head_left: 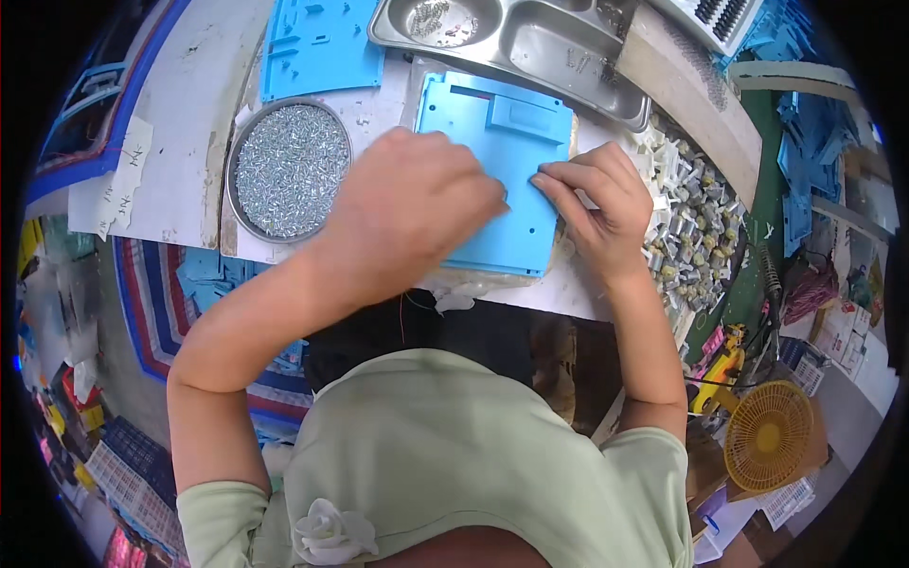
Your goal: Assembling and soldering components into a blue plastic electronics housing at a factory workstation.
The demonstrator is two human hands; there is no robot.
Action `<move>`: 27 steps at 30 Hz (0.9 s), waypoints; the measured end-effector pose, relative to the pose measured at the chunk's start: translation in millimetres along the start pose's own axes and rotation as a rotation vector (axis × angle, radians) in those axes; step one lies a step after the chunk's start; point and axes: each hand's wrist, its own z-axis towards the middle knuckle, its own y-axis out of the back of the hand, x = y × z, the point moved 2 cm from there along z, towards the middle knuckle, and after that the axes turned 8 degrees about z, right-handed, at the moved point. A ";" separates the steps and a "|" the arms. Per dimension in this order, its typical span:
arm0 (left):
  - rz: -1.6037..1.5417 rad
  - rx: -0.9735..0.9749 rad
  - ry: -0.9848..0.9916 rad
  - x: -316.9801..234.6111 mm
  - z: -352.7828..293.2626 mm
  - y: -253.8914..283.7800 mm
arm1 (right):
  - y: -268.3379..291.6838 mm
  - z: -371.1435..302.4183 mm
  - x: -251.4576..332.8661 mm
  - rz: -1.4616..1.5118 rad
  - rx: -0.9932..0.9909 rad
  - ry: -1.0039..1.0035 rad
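Note:
A flat blue plastic panel (502,218) with a raised rectangular part near its far edge lies on a pale pad in front of me. My left hand (412,208) reaches over the panel's left side, its fingers curled together and tips close to the surface. Whatever those fingers hold, if anything, is hidden. At the panel's right edge, my right hand (601,199) has thumb and forefinger pinched together, and anything between them is too small to name. Left of the panel stands a round metal dish (292,170) full of small silvery screws or pins.
Another blue panel (320,52) lies at the far left. A compartmented steel tray (559,62) with small metal parts stands behind the work. Many small motor-like parts and white pieces (696,222) are piled to the right. A yellow fan (769,435) sits low at the right.

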 end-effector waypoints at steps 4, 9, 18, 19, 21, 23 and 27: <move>-0.011 0.009 -0.115 -12.9 1.5 -30.9 | 0.5 -7.9 0.3 0.045 -0.035 -0.083; 0.089 0.127 -0.272 -17.3 6.0 -41.0 | 20.9 -20.7 1.3 0.094 -0.072 -0.249; 0.118 0.117 -0.257 -21.5 3.2 -37.4 | 37.9 -27.4 2.4 0.079 -0.063 -0.284; 0.111 0.127 -0.230 -21.7 1.8 -37.6 | 39.2 -24.5 1.6 0.068 -0.063 -0.278; 0.093 0.139 -0.179 -22.8 -0.5 -37.9 | 43.6 -16.3 0.2 0.042 -0.080 -0.257; 0.042 0.103 -0.109 -21.6 -2.5 -30.1 | 48.7 -5.9 -3.7 0.022 -0.114 -0.226; 0.187 -0.099 0.126 15.0 -25.8 14.9 | 70.0 21.9 -19.7 -0.114 -0.255 -0.203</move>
